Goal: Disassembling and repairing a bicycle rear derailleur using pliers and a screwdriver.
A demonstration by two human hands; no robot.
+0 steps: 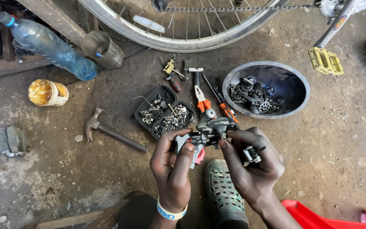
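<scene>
Holding the grey derailleur (210, 129) between both hands, I see it just above the green shoe (223, 191), at the centre of the view. My left hand (172, 167) has its fingers closed on the left end; my right hand (250, 163) pinches the right end and also keeps a small black part (252, 154) in the palm. I judge a steady grip and slow turning are best here. The piece looks greasy, metal, with joints. At 11 o'clock lies a black tray (149, 108) of screws, at 1 o'clock a bowl (299, 82), at 9 o'clock a hammer (111, 132).
</scene>
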